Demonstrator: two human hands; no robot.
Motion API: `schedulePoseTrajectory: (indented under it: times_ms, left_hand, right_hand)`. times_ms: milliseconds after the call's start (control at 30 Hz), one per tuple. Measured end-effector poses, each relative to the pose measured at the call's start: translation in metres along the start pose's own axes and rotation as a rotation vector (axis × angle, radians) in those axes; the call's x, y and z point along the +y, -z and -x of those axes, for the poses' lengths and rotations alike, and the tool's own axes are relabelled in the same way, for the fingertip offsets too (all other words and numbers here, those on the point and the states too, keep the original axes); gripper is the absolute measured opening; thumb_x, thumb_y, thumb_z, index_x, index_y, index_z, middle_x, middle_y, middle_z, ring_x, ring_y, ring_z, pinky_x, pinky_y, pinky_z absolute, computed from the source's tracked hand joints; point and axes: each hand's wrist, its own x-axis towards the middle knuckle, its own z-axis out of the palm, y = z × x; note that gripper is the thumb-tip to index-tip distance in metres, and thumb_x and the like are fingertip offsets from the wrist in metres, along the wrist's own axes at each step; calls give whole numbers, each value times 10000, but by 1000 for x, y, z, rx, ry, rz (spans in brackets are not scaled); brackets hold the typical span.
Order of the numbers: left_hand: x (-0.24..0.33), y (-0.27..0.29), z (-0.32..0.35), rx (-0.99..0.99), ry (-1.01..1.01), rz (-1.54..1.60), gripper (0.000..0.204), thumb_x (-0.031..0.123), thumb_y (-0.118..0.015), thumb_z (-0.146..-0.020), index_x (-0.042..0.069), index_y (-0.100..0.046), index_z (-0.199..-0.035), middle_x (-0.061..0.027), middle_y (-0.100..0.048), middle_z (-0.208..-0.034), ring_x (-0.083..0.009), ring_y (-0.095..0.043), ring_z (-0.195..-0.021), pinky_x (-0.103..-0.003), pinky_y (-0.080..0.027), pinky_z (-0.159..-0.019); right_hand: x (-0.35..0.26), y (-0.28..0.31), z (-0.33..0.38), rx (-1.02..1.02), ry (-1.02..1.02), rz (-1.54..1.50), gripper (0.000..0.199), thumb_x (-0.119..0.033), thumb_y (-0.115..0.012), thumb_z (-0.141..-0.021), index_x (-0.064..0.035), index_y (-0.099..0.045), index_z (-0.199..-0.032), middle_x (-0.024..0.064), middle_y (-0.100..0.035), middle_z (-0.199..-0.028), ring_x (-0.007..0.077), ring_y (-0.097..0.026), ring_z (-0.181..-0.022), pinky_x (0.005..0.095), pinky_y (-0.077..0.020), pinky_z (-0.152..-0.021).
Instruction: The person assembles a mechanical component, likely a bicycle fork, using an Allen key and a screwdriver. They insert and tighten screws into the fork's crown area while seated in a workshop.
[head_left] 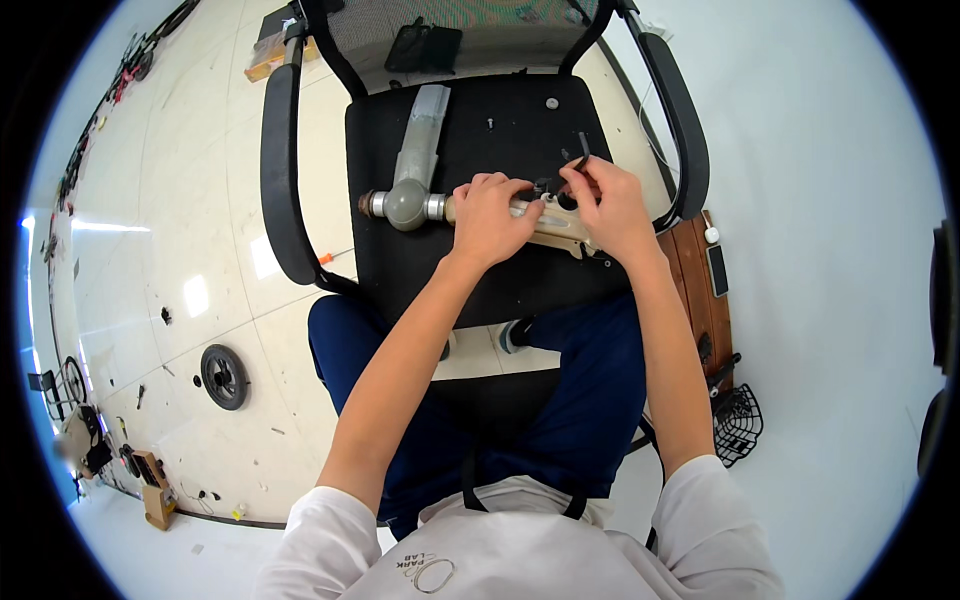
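A grey-and-beige jointed frame part lies across the black chair seat in front of me. Its flat grey tube points away, meeting a round grey joint. From the joint a beige arm runs right. My left hand is closed over this arm, pressing it near a small dark fitting. At the arm's right end, my right hand pinches a small dark L-shaped hex key. Fingers partly hide the fitting. Beyond the hands, a small screw and a round metal piece rest on the seat.
Armrests flank the seat on both sides. A dark flat object is by the backrest. On the floor to the left are an orange-handled screwdriver and a black wheel. A black wire basket stands at the right.
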Motion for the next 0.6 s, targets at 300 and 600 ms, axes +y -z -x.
schedulePoseTrajectory:
  times_ms: [300, 600]
  left_hand:
    - [23, 26, -25, -22, -53, 344, 372, 231, -692, -878, 29, -662, -1190, -129, -681, -1051, -320, -635, -1028, -406, -491, -901]
    - [101, 69, -85, -190, -836, -293, 199, 148, -699, -875, 23, -681, -1029, -84, -637, -1034, -255, -641, -983, -357, -547, -847]
  right_hand:
    - [2, 38, -10, -235, -33, -30, 140, -42, -543, -997, 55, -643, -989, 129, -724, -862, 206, -743, -827, 306, -575, -749]
    - [17, 62, -21, -326, -52, -59, 169, -97, -579, -985, 56, -651, -991, 199, -694, -809, 311, -704, -771, 369, -546, -731]
